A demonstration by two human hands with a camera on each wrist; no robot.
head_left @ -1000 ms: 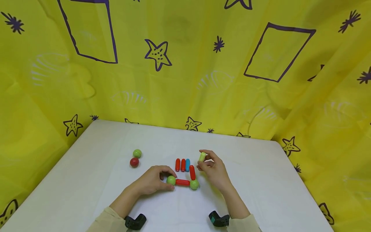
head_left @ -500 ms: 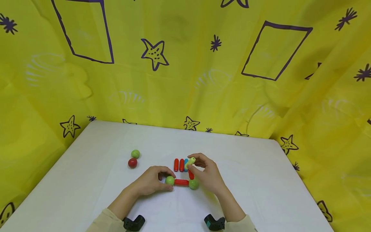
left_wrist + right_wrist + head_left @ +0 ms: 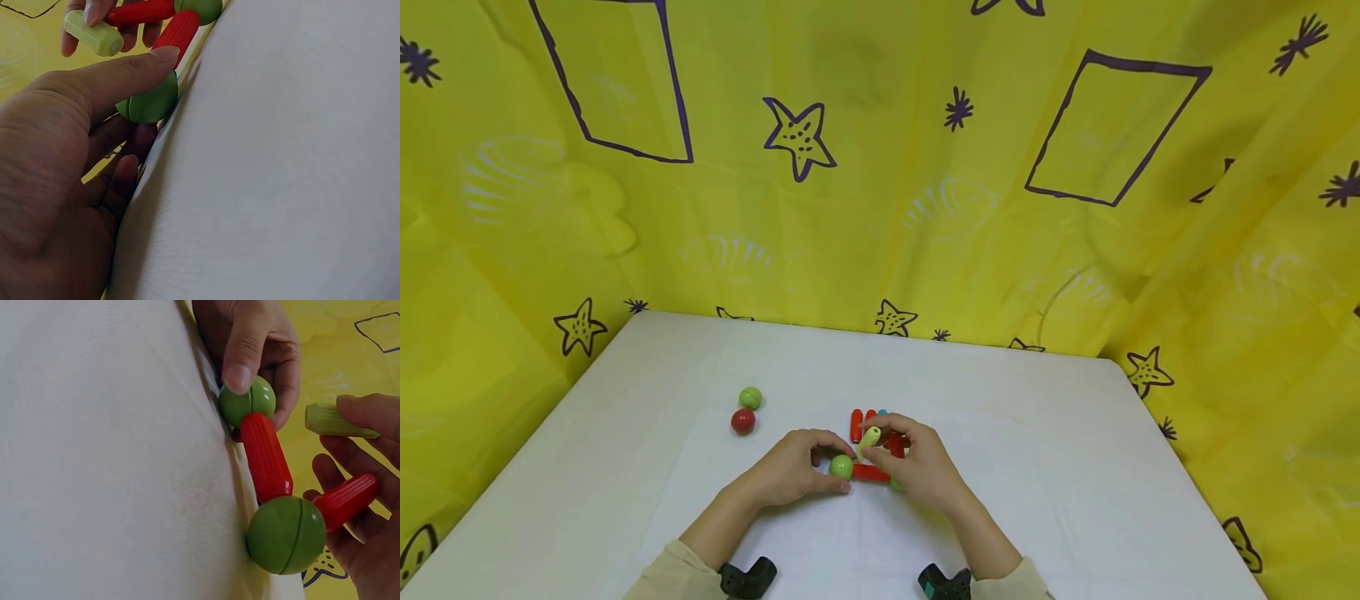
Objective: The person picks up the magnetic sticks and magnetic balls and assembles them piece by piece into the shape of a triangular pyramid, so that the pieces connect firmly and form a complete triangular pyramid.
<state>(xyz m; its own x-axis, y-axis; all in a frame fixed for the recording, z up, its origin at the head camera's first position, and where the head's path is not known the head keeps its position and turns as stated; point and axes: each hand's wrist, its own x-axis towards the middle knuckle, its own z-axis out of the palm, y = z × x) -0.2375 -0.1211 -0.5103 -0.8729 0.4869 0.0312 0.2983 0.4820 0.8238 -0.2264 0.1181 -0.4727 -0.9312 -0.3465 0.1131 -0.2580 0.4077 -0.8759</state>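
Note:
My left hand (image 3: 790, 468) grips a green ball (image 3: 842, 467) between thumb and fingers on the white table. From that ball a ribbed red rod (image 3: 267, 455) runs to a second green ball (image 3: 286, 535), and another red rod (image 3: 347, 501) stands off it at an angle. A pale yellow-green rod (image 3: 869, 438) is pinched between thumb and fingers of my right hand (image 3: 925, 467), just above and apart from the first ball. In the head view, the right hand partly covers the second ball and its red rod.
Beyond the hands lie a loose red rod (image 3: 857, 426), plus another red rod (image 3: 871, 413) and a blue rod (image 3: 882, 412), both mostly hidden. A loose green ball (image 3: 750, 397) and red ball (image 3: 742, 421) sit farther left. Yellow patterned cloth (image 3: 880, 208) surrounds the table.
My right hand has moved left and nearer with the pale rod, from right of the joined pieces to beside the left-hand ball. The left hand keeps its grip, nearly still.

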